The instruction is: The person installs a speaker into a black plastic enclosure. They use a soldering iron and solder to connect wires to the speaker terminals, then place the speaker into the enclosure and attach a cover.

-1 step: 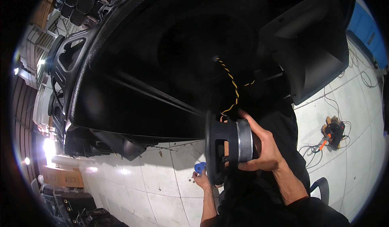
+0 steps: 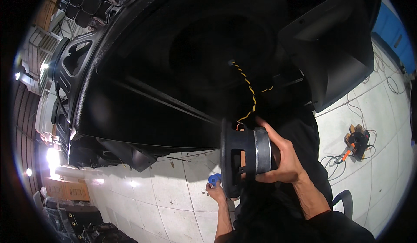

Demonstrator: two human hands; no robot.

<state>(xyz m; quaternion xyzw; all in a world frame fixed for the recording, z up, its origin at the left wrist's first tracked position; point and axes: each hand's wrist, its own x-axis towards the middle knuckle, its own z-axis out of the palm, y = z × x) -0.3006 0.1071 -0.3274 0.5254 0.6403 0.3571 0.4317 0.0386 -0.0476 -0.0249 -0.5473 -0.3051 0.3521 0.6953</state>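
Note:
My right hand (image 2: 284,158) is wrapped round the silver-rimmed magnet end of a black loudspeaker driver (image 2: 236,160), thumb below and fingers above. The driver is held on its side, its wide frame facing left. A twisted yellow-and-black wire (image 2: 252,93) runs to its upper edge from inside a big black speaker cabinet (image 2: 143,82). Lower and farther down, past the driver's frame, my left hand (image 2: 217,194) has its fingers closed at a small blue spool-like thing (image 2: 213,180). The driver's rim covers part of that hand.
A black horn (image 2: 339,47) juts out at the right of the cabinet. On the tiled floor (image 2: 165,208) to the right lie a dark tool with an orange part (image 2: 354,145) and loose cables. More driver frames (image 2: 76,65) stand at left, and a cardboard box (image 2: 67,190) sits lower left.

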